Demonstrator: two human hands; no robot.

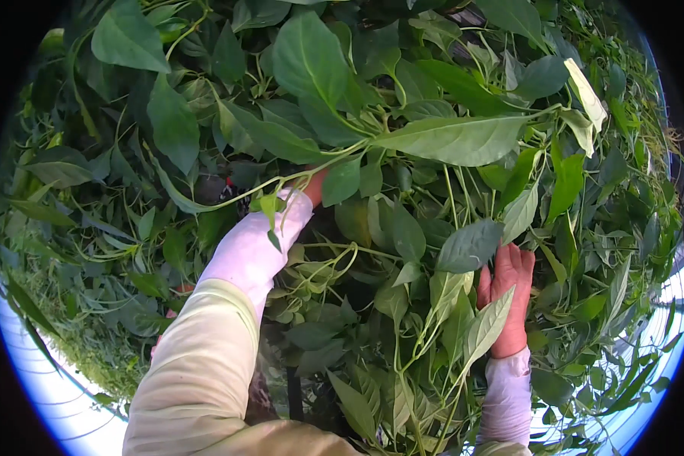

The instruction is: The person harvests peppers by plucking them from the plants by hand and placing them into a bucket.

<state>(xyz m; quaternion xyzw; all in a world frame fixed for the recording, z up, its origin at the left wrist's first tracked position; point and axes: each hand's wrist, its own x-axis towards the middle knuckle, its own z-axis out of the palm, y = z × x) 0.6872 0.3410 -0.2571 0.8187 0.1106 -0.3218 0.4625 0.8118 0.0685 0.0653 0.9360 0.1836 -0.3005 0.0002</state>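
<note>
Dense pepper-like plants (323,68) with long, pointed green leaves surround both arms. My left hand (315,186) reaches into the foliage, and only a strip of skin past the white cuff shows; leaves hide its fingers and anything in them. A thin green stem (270,181) crosses over that wrist. On the right, my right hand (509,296) is raised among the leaves with its thumb apart from the stretched fingers. It looks open, with nothing visible in it. A dark leaf (471,246) hangs beside its fingertips, and a paler leaf (488,327) covers part of its palm.
A pale, dried-looking leaf (587,95) sticks up at the upper right. Curling stems (330,262) hang between my arms. A dark upright post (294,394) stands below them. Bright white sheeting (61,403) with curved lines shows beyond the plants at the lower left.
</note>
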